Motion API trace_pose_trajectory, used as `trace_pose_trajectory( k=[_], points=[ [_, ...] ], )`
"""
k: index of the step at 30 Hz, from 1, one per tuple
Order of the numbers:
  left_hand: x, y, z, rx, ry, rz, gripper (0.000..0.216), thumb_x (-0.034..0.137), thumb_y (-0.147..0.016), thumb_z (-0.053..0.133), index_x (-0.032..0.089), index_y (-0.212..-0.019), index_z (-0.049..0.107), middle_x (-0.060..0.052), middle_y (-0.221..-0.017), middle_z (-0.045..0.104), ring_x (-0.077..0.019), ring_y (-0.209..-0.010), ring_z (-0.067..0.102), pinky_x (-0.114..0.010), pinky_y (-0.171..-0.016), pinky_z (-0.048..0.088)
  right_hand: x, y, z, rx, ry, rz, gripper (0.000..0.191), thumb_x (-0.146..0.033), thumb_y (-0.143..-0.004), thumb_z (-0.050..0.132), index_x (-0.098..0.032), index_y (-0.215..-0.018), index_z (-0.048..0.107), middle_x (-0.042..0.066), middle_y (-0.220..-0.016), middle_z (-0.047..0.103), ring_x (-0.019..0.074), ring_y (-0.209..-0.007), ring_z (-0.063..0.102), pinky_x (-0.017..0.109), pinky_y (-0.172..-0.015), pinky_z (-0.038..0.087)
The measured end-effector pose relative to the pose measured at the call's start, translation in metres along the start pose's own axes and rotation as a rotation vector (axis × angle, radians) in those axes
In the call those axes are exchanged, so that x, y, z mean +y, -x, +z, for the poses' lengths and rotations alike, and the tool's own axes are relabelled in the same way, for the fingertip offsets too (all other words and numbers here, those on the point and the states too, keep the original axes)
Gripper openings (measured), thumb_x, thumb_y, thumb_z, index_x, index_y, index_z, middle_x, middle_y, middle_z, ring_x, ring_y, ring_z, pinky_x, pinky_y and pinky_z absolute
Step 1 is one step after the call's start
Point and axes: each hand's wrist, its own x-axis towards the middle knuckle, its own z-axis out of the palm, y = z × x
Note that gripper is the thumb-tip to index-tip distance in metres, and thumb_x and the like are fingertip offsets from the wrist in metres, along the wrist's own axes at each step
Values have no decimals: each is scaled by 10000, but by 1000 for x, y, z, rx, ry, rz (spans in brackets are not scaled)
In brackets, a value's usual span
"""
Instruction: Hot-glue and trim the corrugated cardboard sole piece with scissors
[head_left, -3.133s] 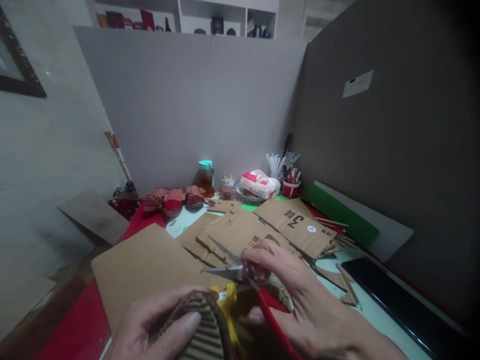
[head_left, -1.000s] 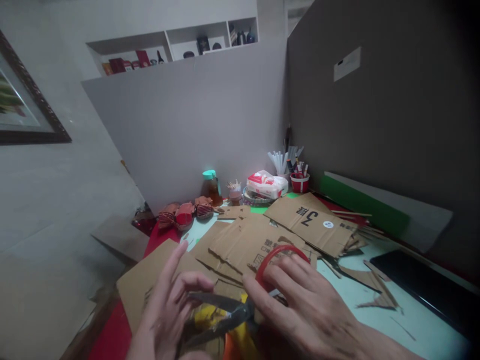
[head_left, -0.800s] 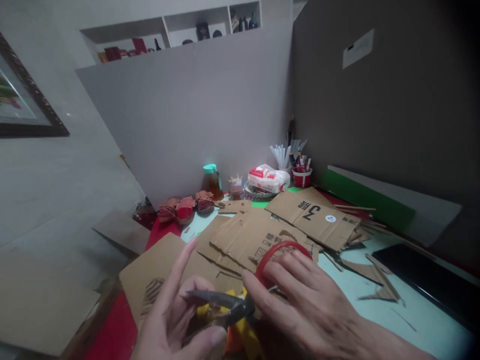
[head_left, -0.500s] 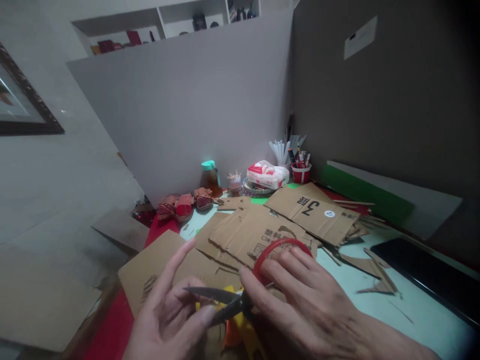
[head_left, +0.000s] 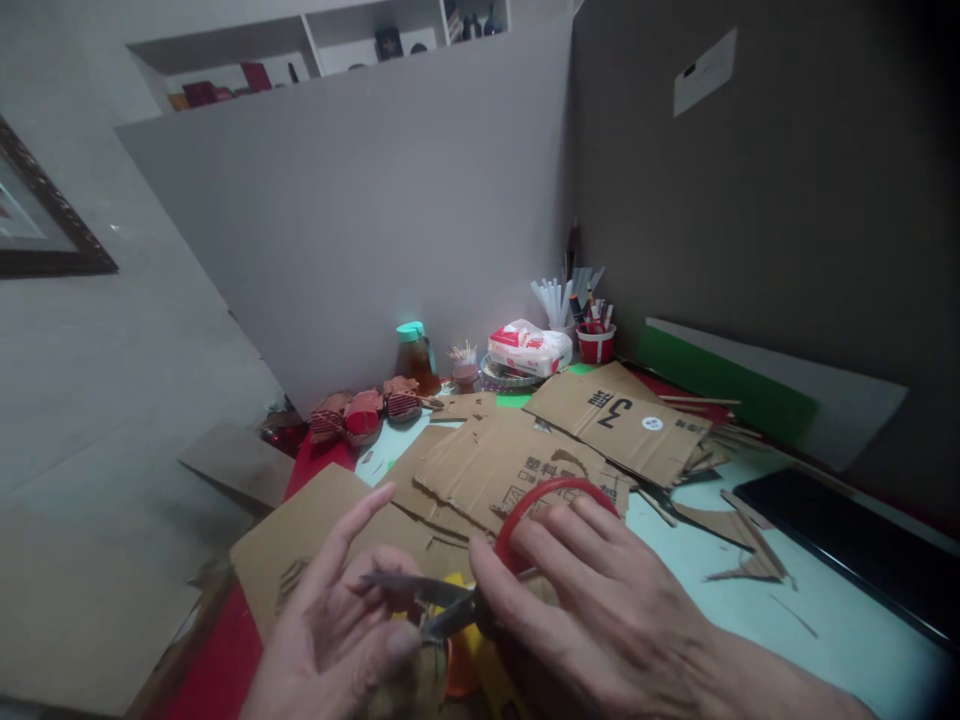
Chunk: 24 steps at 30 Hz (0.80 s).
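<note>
At the bottom centre of the frame, the right hand (head_left: pixel 600 610) is closed through the smooth red loop handle of a pair of scissors (head_left: pixel 480 570), whose dull metal blades stand slightly parted and point left. The left hand (head_left: pixel 337 630) pinches a small yellow-and-brown scrap (head_left: pixel 442 650) right at the blades, index finger stretched out. Its lower part is hidden by both hands. Behind them, flat corrugated cardboard sheets (head_left: pixel 510 460) overlap on the pale table (head_left: pixel 825 640). Farther back stand an amber jar (head_left: pixel 414 355) with a teal lid and a red cup (head_left: pixel 596 343) of pens.
</note>
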Motion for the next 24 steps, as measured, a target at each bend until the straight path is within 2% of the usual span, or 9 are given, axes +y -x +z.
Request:
trace_pose_trajectory(
  k=[4,12,17,21,24],
  points=[
    [0,0,3,14,-28,2,745,401,-760,820,408,-1403,443,47,-779,643,-114,-664,529,-206,-626,453,-2,-1,9,137,27,-13,306,-124,-900,490,-99,-1120,701,87,-757,679,242,-671,555,391,-618,424],
    [-3,3,6,102,-113,58,690,433,-746,819,346,-1331,464,55,-728,622,-108,-619,534,-188,-586,470,-6,1,16,181,30,-21,319,-141,-909,494,-90,-1145,703,98,-795,670,243,-705,495,379,-649,375],
    [6,1,2,245,-124,170,667,419,-690,859,341,-1281,560,42,-722,635,-128,-717,604,-147,-649,508,4,0,5,161,99,28,332,-113,-878,505,-69,-1150,689,122,-786,654,263,-708,499,403,-644,409],
    [13,-4,-17,372,-68,254,626,344,-655,891,346,-1227,638,40,-715,642,-123,-701,622,-127,-637,545,12,1,2,38,44,160,336,-195,-862,542,-76,-1144,681,151,-846,625,300,-789,525,474,-698,472],
    [19,-7,-35,465,-111,339,501,322,-720,862,347,-1186,680,37,-773,680,-101,-750,649,-93,-712,555,15,3,4,-27,-8,215,327,-189,-850,541,-84,-1135,664,151,-889,614,300,-821,528,487,-718,495]
  ],
)
